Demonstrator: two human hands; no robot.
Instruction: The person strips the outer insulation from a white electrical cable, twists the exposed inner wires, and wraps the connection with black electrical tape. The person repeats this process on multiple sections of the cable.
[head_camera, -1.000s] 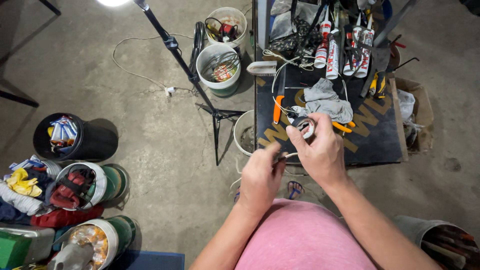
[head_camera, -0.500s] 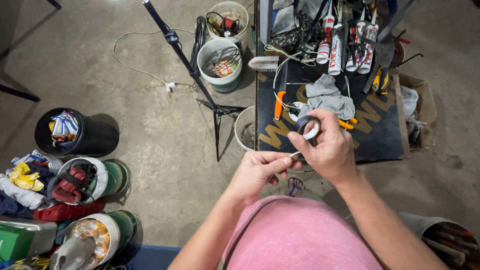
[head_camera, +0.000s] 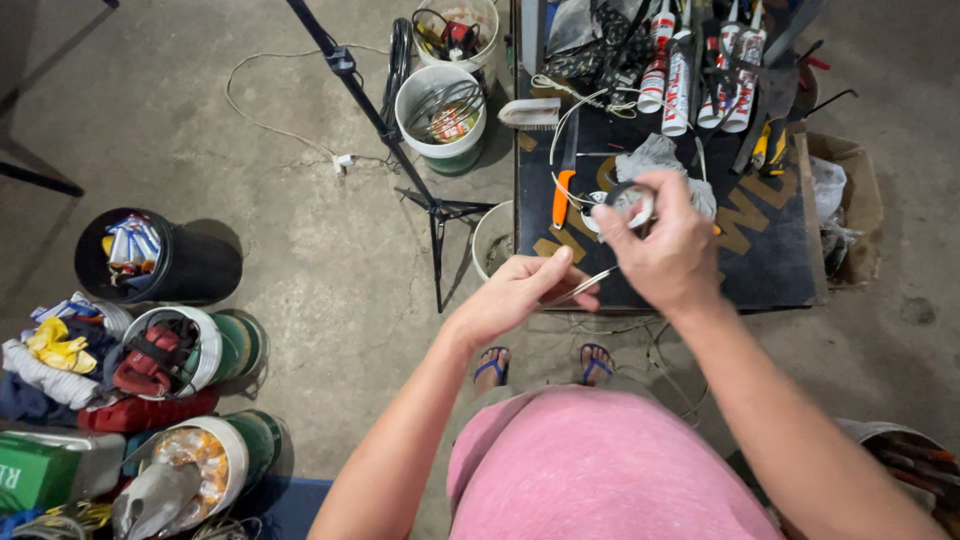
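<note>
The person stands at a low black counter (head_camera: 770, 270) and works with both hands above its near edge. The right hand (head_camera: 665, 250) is closed around a small roll of tape (head_camera: 630, 200), thumb and fingers curled on its rim, holding it just above the counter. The left hand (head_camera: 520, 295) pinches a thin pale wire (head_camera: 585, 287) between thumb and forefinger, its fingers closed on it, and the wire runs up toward the roll. As a judgement, the taping is under way but early: the roll sits close to the wire, yet whether any tape is already laid on it cannot be told, and no finished wrap shows. An orange-handled knife (head_camera: 562, 190), a grey rag (head_camera: 650, 160) and sealant tubes (head_camera: 675, 85) lie untouched further back, and a white bucket (head_camera: 440, 115) stands on the floor beside the counter
</note>
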